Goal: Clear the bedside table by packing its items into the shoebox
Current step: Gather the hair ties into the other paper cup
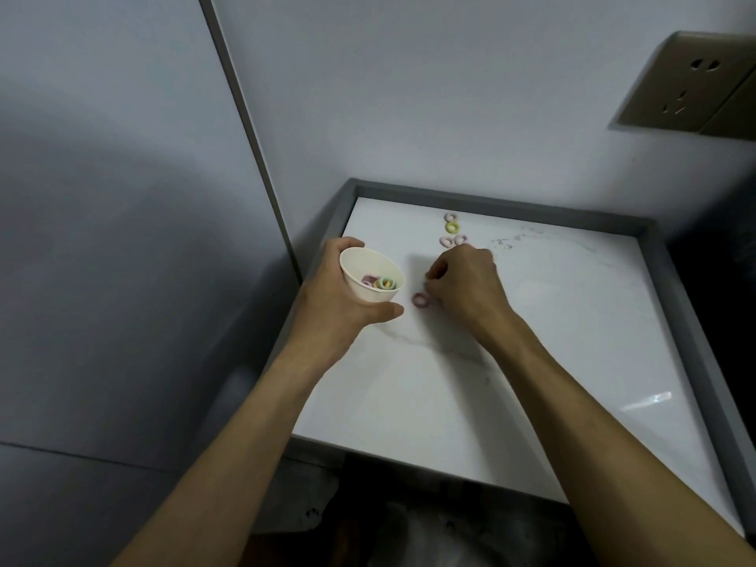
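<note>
While left grip (335, 292) holds cup (370, 276), ring (420, 299) lies beside right grip (466, 284).

Up and right of my fingers (439, 276), a beige socket (691, 81) sits on the white wall (450, 96); up-left, a grey strip (245, 128).

One wide-angle view, worn on the person's head, looks forward and steeply down onto the bedside table (532, 341) — close enough that both forearms run in from the bottom edge, with the left hand (333, 292), its cup (370, 266) and the right hand (470, 288) mid-frame. It faces the wall (450, 96) behind, with a socket (687, 83) at upper right.
</note>
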The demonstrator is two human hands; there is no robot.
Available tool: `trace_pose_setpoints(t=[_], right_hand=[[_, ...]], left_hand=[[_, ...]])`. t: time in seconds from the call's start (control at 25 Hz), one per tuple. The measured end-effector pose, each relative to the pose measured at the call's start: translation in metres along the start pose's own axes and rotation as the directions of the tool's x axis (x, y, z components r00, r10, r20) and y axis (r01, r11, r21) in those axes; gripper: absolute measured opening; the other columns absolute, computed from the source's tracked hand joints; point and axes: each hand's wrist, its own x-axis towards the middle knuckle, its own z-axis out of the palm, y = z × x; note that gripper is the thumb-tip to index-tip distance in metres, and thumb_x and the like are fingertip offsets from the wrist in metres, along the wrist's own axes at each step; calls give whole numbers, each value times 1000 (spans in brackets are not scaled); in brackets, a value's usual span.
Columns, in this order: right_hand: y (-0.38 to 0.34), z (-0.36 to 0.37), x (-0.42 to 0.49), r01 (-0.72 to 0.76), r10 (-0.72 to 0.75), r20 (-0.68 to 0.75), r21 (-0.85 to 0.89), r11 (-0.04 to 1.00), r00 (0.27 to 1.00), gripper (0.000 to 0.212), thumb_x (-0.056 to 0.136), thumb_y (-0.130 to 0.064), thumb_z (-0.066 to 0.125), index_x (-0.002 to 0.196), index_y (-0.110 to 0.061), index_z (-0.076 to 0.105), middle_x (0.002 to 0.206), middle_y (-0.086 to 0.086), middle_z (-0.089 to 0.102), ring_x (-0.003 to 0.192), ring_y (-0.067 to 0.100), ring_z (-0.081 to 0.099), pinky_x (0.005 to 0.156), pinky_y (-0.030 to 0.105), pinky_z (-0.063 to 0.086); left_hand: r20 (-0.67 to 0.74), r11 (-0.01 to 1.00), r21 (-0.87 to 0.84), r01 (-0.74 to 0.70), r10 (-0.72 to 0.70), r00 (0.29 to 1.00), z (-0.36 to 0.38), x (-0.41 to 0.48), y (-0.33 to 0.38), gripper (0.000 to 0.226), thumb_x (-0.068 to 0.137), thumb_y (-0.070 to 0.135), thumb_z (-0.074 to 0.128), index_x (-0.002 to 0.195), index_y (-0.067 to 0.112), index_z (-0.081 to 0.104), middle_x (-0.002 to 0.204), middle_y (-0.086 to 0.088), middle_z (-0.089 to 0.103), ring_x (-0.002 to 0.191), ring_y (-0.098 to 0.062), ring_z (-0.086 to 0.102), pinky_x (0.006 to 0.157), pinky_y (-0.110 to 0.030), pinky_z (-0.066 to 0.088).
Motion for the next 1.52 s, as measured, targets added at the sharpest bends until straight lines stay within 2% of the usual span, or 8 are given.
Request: trace_pose_setpoints(t=[0.24, 0.44, 0.64, 0.76, 0.88, 1.16, 1.36, 1.52], right_hand=[[-38, -49, -17, 155, -140, -68, 484, 861, 988, 11, 69, -9, 73, 69, -20, 75, 64, -8, 71, 56, 2, 63, 47, 13, 43], [-57, -28, -35, 305, -368, 101, 385, 871, 924, 16, 77, -9, 74, 86, -22, 79, 80, -9, 74, 73, -1, 67, 60, 11, 47], [-9, -37, 11, 246, -181, -205, 358, 901, 962, 17, 85, -13, 67, 95, -22, 76, 83, -17, 71, 76, -7, 63, 62, 5, 38], [24, -31, 55, 61, -52, -87, 102, 993, 995, 32, 84, -24, 72, 115, -23, 69, 104, -4, 72, 94, 11, 62, 71, 19, 38], [33, -21, 86, 81, -80, 29, -46, 996, 996, 45, 81, -24, 75, 125, -20, 64, 126, 2, 63, 112, 21, 58, 82, 21, 38], [32, -7, 83, 199, -205, -44, -112, 974, 978, 18, 78, 3, 63, 82, -10, 75, 83, 5, 71, 77, 21, 65, 67, 23, 47], [27, -15, 62, 206, -200, 51, -182, 962, 979, 23, 80, 8, 57, 85, -5, 77, 88, 10, 73, 77, 21, 66, 70, 25, 51], [8, -45, 40, 72, -87, 67, 201, 977, 994, 16, 77, 1, 67, 78, -13, 76, 70, 4, 72, 59, 11, 59, 56, 23, 47]], left_hand=[[47, 999, -27, -19, 20, 999, 5, -3, 4, 82, 56, 23, 95, 121, 34, 46, 110, 13, 61, 99, -7, 61, 66, -22, 55], [26, 999, -45, -27, 29, 999, 3, -2, 6, 81, 57, 21, 93, 123, 32, 47, 107, 12, 65, 94, -9, 65, 68, -26, 55], [-38, 998, -67, -12, 9, 999, -5, 3, 11, 80, 55, 22, 95, 118, 36, 47, 104, 16, 62, 96, -6, 62, 74, -32, 58], [-62, 994, -105, -8, 1, 998, -9, 8, 12, 79, 55, 23, 95, 116, 36, 48, 102, 16, 62, 94, -3, 62, 73, -26, 56], [-66, 995, -96, -7, 1, 998, -9, 11, 10, 79, 55, 24, 95, 116, 37, 47, 102, 17, 62, 94, -2, 61, 74, -26, 55], [-41, 997, -75, -2, -1, 999, -9, 15, 5, 82, 52, 29, 96, 116, 40, 46, 102, 19, 60, 94, -3, 61, 68, -20, 53], [-19, 999, -37, 14, -15, 1000, -4, 9, 5, 83, 51, 31, 96, 117, 39, 46, 109, 13, 60, 100, -12, 60, 77, -37, 58], [-3, 1000, -31, 2, -2, 1000, -3, 5, 10, 86, 47, 36, 95, 119, 37, 47, 110, 13, 59, 100, -12, 60, 79, -40, 58]])
